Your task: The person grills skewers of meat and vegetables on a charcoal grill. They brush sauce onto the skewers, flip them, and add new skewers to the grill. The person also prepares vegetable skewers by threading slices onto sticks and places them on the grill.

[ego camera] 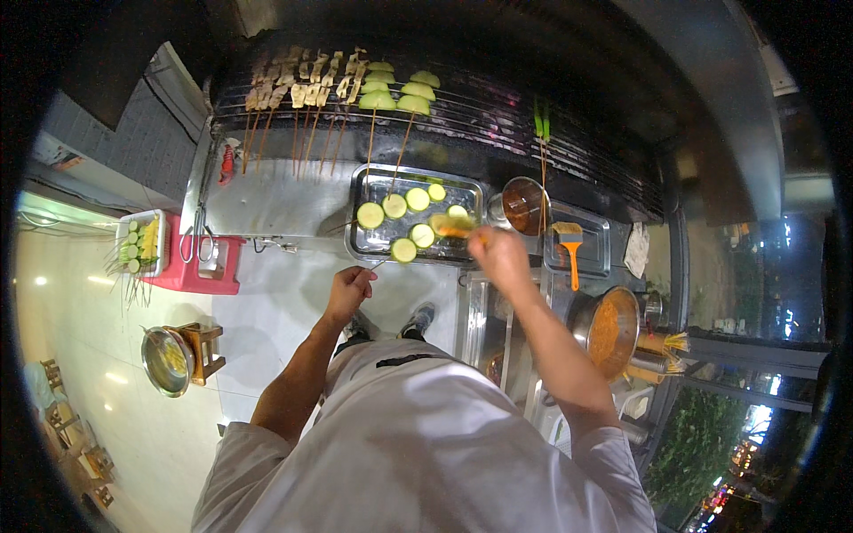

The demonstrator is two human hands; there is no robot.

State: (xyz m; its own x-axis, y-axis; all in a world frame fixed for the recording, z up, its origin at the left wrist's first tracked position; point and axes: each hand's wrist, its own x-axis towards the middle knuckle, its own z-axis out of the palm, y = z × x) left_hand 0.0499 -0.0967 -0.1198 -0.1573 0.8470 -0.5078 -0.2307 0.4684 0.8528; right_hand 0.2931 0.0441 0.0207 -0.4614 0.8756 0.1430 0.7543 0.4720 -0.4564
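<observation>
My left hand (350,293) pinches the end of a thin skewer carrying round courgette slices (404,250), which lie over a metal tray (374,181). In my right hand (500,260) is a basting brush (453,226) with an orange handle. Its bristles, blurred, are at the upper slices on that skewer; contact cannot be made out for certain. A second skewer of courgette slices (394,206) lies behind the first, across the same tray. Just right of the tray stands a metal bowl (523,205) of reddish-brown sauce.
Along the back, a charcoal grill (480,120) bears meat skewers (310,93), green vegetable wedges (413,104) and green peppers (542,126). Another brush (571,250) rests on a smaller tray (603,233). A bowl of orange seasoning (610,333) is at right; a skewer basket (160,263) is at left.
</observation>
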